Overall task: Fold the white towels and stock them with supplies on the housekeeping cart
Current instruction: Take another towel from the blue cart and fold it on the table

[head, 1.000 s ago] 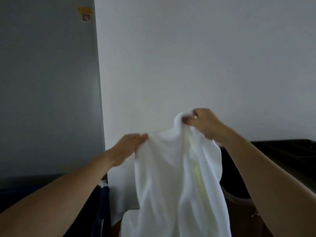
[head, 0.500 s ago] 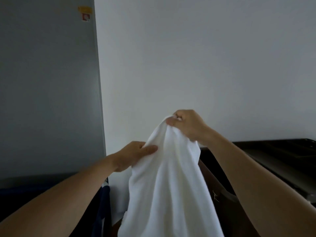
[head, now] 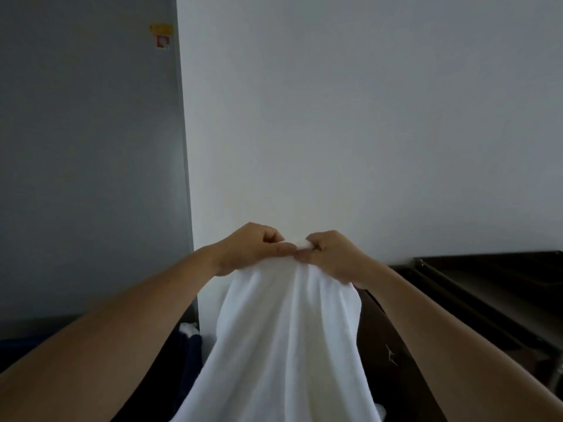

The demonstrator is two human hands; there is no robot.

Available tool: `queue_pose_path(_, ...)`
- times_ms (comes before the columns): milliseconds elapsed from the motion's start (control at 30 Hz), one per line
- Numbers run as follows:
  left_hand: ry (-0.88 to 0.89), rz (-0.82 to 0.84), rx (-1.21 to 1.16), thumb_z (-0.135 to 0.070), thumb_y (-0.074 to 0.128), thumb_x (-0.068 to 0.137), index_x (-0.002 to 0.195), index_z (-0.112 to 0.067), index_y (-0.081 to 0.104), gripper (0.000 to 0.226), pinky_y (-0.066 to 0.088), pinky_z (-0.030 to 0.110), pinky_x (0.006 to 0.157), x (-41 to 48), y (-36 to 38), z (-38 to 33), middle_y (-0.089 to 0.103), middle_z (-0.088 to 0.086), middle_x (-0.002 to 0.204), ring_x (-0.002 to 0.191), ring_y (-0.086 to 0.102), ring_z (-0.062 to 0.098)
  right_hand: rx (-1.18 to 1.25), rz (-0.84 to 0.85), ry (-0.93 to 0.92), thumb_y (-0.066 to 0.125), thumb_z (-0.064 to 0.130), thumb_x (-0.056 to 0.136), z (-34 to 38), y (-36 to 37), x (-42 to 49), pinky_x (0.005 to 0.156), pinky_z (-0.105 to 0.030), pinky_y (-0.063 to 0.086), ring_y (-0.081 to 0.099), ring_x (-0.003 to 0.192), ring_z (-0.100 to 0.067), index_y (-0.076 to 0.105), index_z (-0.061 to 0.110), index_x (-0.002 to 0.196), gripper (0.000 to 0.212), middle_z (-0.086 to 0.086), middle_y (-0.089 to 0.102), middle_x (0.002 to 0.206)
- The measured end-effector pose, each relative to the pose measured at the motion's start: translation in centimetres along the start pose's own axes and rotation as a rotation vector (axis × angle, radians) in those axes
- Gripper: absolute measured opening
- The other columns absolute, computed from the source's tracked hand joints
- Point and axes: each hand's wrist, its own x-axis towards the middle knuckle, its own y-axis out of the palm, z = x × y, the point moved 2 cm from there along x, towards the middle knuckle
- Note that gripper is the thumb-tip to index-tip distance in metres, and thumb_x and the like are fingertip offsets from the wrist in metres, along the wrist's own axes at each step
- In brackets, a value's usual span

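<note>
A white towel (head: 289, 339) hangs in front of me, held up by its top edge and draping down past the bottom of the view. My left hand (head: 253, 249) and my right hand (head: 330, 252) meet at the top of it, both pinching the bunched edge with curled fingers, knuckles almost touching. A dark housekeeping cart (head: 493, 287) stands to the right, its top tray at about hand height. The towel's lower end is out of sight.
A white wall (head: 365, 117) is straight ahead, with a grey panel (head: 88, 147) to its left carrying a small yellow and red sticker (head: 162, 35). Dark blue fabric (head: 190, 351) and a scrap of white cloth (head: 189, 328) lie low on the left.
My left hand has risen and moved right to meet my right hand at the towel's top edge. The towel now hangs narrower, from one bunched point.
</note>
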Motion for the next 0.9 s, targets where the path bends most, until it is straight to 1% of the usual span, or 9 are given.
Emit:
queue_pose_path(167,-0.148,-0.139,-0.108,-0.058,0.073,0.074,0.063,-0.019,0.059,0.042,0.041,0.014,0.044,-2.2,0.0,3.8,0.062,-0.01,0.056,0.047,0.056,0.003,0.008,-0.379,0.083,0.072,0.03,0.088,-1.8,-4.7,1.0,0.044,-0.022,0.031,0.051,0.063,-0.019,0.063,0.004,0.079,0.029,0.0,0.053,0.065)
queue_pose_path(233,-0.133,-0.178,-0.081,-0.052,0.074,0.081,0.057,-0.024,0.059,0.039,0.039,0.013,0.043,-2.1,-0.4,3.2,0.06,-0.01,0.055,0.045,0.054,0.001,0.061,-0.249,0.085,0.079,0.034,0.083,-1.7,-4.5,0.7,0.048,-0.017,0.037,0.055,0.07,-0.015,0.066,0.015,0.097,0.027,0.003,0.057,0.08)
queue_pose_path(300,-0.072,-0.12,0.046,-0.048,0.074,0.084,0.052,-0.027,0.054,0.043,0.036,0.011,0.044,-1.4,-0.6,1.6,0.054,-0.013,0.052,0.045,0.048,-0.001,0.087,-0.043,0.038,0.085,0.035,0.077,-1.1,-2.6,0.1,0.061,-0.01,0.043,0.06,0.081,-0.004,0.054,0.028,0.133,0.064,0.011,0.057,0.1)
queue_pose_path(333,-0.035,-0.066,0.115,-0.048,0.074,0.084,0.053,-0.026,0.053,0.044,0.033,0.011,0.045,-1.0,-0.3,0.6,0.05,-0.014,0.052,0.046,0.045,0.0,0.063,0.029,0.002,0.085,0.035,0.076,-0.8,-1.5,0.0,0.061,-0.005,0.042,0.059,0.08,0.003,0.053,0.031,0.133,0.066,0.015,0.057,0.098)
queue_pose_path(400,0.003,0.024,0.176,-0.049,0.073,0.085,0.061,-0.022,0.058,0.039,0.035,0.012,0.047,-0.4,0.6,-0.9,0.051,-0.015,0.055,0.049,0.044,0.0,-0.034,0.077,-0.038,0.081,0.036,0.08,-0.6,0.5,-0.1,0.053,-0.007,0.041,0.055,0.064,0.002,0.063,0.03,0.099,0.027,0.016,0.057,0.078)
queue_pose_path(467,-0.013,0.024,0.172,-0.049,0.074,0.084,0.072,-0.021,0.067,0.031,0.04,0.012,0.051,-0.2,0.6,-1.2,0.06,-0.015,0.063,0.056,0.053,0.0,-0.1,0.03,-0.022,0.075,0.036,0.084,-0.5,0.3,-0.2,0.05,-0.02,0.039,0.052,0.059,-0.009,0.057,0.023,0.074,0.024,0.008,0.055,0.066)
queue_pose_path(533,-0.065,0.008,0.117,-0.045,0.074,0.085,0.072,-0.018,0.065,0.031,0.04,0.014,0.049,-0.8,0.1,0.0,0.059,-0.014,0.063,0.055,0.052,0.001,-0.062,-0.072,0.05,0.074,0.034,0.086,-1.4,-1.1,-0.4,0.052,-0.029,0.041,0.054,0.061,-0.017,0.061,0.018,0.074,0.024,0.0,0.058,0.069)
queue_pose_path(700,-0.197,-0.089,-0.321,-0.03,0.073,0.088,0.08,-0.009,0.058,0.027,0.042,0.021,0.049,-2.5,0.2,2.9,0.058,-0.005,0.062,0.051,0.051,0.01,0.265,-0.184,0.3,0.077,0.028,0.086,-4.0,-3.0,-0.7,0.036,-0.017,0.026,0.04,0.039,-0.012,0.066,0.006,0.082,0.025,-0.005,0.049,0.063)
queue_pose_path(900,-0.398,-0.373,-0.661,-0.014,0.077,0.085,0.093,-0.001,0.064,0.02,0.058,0.032,0.059,-1.7,2.8,1.8,0.074,0.013,0.092,0.076,0.072,0.026,0.407,-0.192,0.371,0.075,0.017,0.087,-3.8,-1.4,-0.3,0.052,-0.032,0.051,0.063,0.064,-0.026,0.07,0.009,0.084,0.01,-0.011,0.068,0.081)
